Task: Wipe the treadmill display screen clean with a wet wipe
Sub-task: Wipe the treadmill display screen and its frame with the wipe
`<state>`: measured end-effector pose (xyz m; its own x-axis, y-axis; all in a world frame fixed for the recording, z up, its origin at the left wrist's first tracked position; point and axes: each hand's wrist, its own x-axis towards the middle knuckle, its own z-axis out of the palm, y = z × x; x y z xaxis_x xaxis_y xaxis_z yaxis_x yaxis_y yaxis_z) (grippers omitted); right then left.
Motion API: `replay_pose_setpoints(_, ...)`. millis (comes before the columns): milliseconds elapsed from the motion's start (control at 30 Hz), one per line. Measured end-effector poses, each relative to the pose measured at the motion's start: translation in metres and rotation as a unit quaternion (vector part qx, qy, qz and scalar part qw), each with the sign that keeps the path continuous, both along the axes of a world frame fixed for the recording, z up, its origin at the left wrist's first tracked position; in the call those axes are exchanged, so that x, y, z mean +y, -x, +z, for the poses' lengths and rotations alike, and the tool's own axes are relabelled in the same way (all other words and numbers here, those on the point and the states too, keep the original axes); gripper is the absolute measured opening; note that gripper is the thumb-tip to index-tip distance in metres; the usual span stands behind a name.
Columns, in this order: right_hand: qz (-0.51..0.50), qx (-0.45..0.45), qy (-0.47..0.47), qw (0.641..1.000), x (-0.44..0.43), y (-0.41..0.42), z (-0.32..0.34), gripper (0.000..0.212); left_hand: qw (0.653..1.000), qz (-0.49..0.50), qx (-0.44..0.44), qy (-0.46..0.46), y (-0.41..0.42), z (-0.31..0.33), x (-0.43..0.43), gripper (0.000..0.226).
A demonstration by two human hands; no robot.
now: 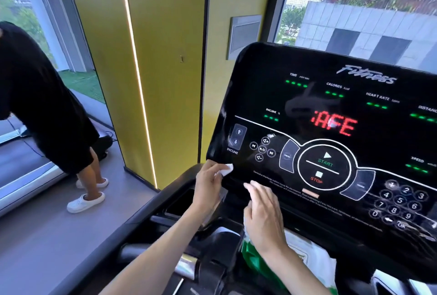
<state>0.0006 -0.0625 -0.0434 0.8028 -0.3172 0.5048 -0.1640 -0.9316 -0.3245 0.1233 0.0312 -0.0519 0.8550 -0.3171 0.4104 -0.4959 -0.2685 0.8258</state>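
The treadmill's glossy black display screen (307, 110) fills the right half of the view, lit with red letters and green dashes. My left hand (208, 183) pinches a small white wet wipe (225, 169) at the screen's lower left corner, just under the INCLINE buttons. My right hand (263, 214) hovers in front of the console's lower edge with fingers straight. Some white material shows under its fingers; I cannot tell whether it holds it. Below that hand lies a green and white wipe packet (295, 254).
A yellow pillar (146, 69) with a light strip stands left of the console. Another person in black clothes and white shoes (85, 202) bends over a neighbouring treadmill (26, 176) at the left. Windows lie behind. The START/STOP ring (325, 167) and number keypad (399, 202) occupy the console's lower right.
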Motion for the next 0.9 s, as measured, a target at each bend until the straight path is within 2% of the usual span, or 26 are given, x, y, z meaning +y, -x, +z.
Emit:
replay_pose_setpoints(200, -0.013, 0.014, 0.019, 1.0, 0.014, -0.017, -0.001, 0.046, 0.996, -0.077, -0.043, -0.027, -0.02, -0.007, 0.012, 0.036)
replay_pose_setpoints(267, -0.023, 0.016, 0.028, 0.999, 0.016, -0.019, -0.001, 0.046, 0.996, -0.076, -0.05, -0.025, -0.03, -0.007, 0.017, 0.032)
replay_pose_setpoints(367, -0.04, 0.01, 0.047, 0.998, 0.014, -0.021, 0.0, 0.046, 0.999, 0.023, 0.027, 0.031, -0.059, 0.002, 0.028, 0.022)
replay_pose_setpoints(433, -0.052, 0.003, 0.06, 0.997, 0.018, -0.023, -0.002, 0.045, 0.988, 0.115, 0.073, 0.073, -0.075, 0.012, 0.037, 0.017)
replay_pose_setpoints(500, -0.068, -0.01, 0.074, 0.995, 0.022, -0.025, -0.006, 0.044, 0.983, 0.15, 0.048, 0.093, -0.072, 0.022, 0.043, 0.016)
replay_pose_setpoints(600, -0.089, -0.025, 0.082, 0.992, 0.025, -0.029, -0.01, 0.044, 1.0, 0.028, 0.004, 0.004, -0.044, 0.011, 0.034, 0.016)
replay_pose_setpoints(667, -0.099, -0.032, 0.08, 0.991, 0.026, -0.03, -0.01, 0.046, 0.994, -0.069, -0.064, -0.06, -0.031, -0.008, 0.026, 0.024)
replay_pose_setpoints(733, -0.101, -0.032, 0.079, 0.991, 0.028, -0.03, -0.01, 0.047, 0.988, -0.099, -0.098, -0.065, -0.037, -0.014, 0.022, 0.027)
replay_pose_setpoints(800, -0.095, -0.026, 0.081, 0.992, 0.028, -0.028, -0.009, 0.048, 0.995, -0.056, -0.076, -0.018, -0.052, -0.003, 0.02, 0.023)
replay_pose_setpoints(900, -0.096, -0.017, 0.074, 0.992, 0.028, -0.027, -0.007, 0.049, 0.988, 0.113, 0.053, 0.088, -0.086, 0.023, 0.027, 0.012)
